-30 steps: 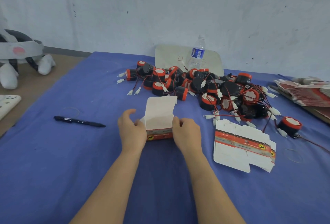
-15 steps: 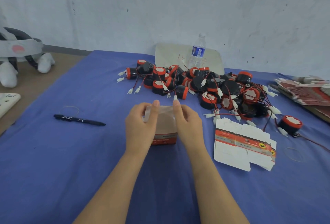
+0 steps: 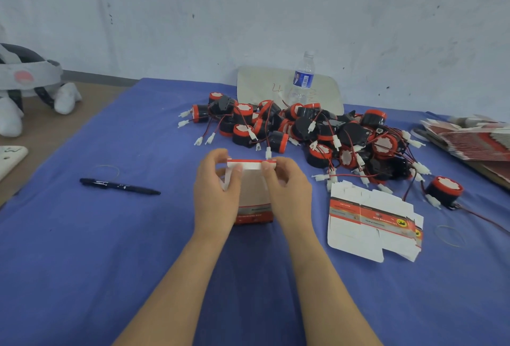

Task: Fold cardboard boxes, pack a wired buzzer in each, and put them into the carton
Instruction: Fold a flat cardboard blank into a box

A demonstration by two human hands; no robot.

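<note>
buzzers [image 3: 317, 133] behind box [image 3: 252, 202], pen [image 3: 120, 186] left

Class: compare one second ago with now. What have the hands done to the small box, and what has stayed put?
The left hand and right hand rose along the box to its top and now pinch the lid flap, which stood upright and is folded over. The pen, buzzer pile and flat blanks stayed put.

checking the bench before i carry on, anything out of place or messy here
Nothing looks damaged or spilled. The wired buzzers lie in a tangled heap with their wires crossing, and one buzzer sits apart from the heap, to the right of the flat box blanks.
</note>
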